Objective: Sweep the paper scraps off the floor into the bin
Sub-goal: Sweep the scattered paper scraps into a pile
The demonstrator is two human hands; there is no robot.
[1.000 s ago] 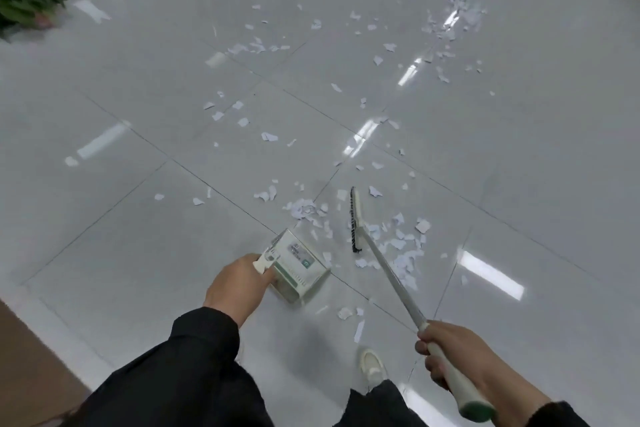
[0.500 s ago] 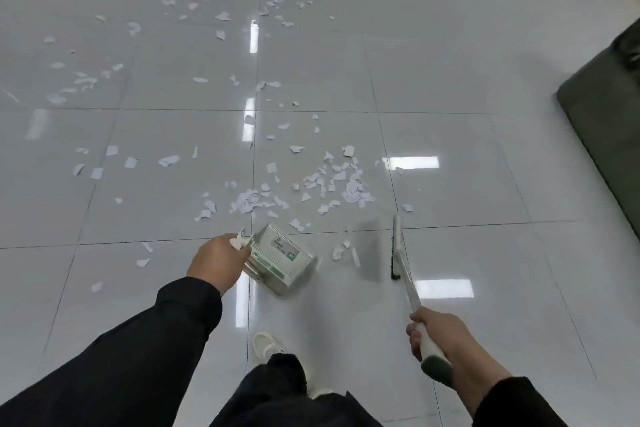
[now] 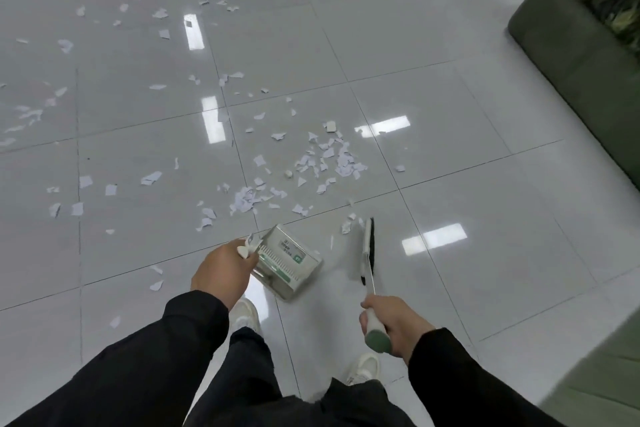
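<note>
On floor, right edge: green sofa [image 3: 568, 55], well apart from scraps.
Paper scraps [image 3: 332, 159]: strewn beyond both hands.
Left hand [image 3: 221, 270]: gripping dustpan [image 3: 287, 260].
Right hand [image 3: 394, 326]: curled round brush [image 3: 367, 250] handle.

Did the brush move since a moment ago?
Yes. The brush has swung right, away from the dustpan and the big scrap pile, which now lies beyond its tip.
</note>
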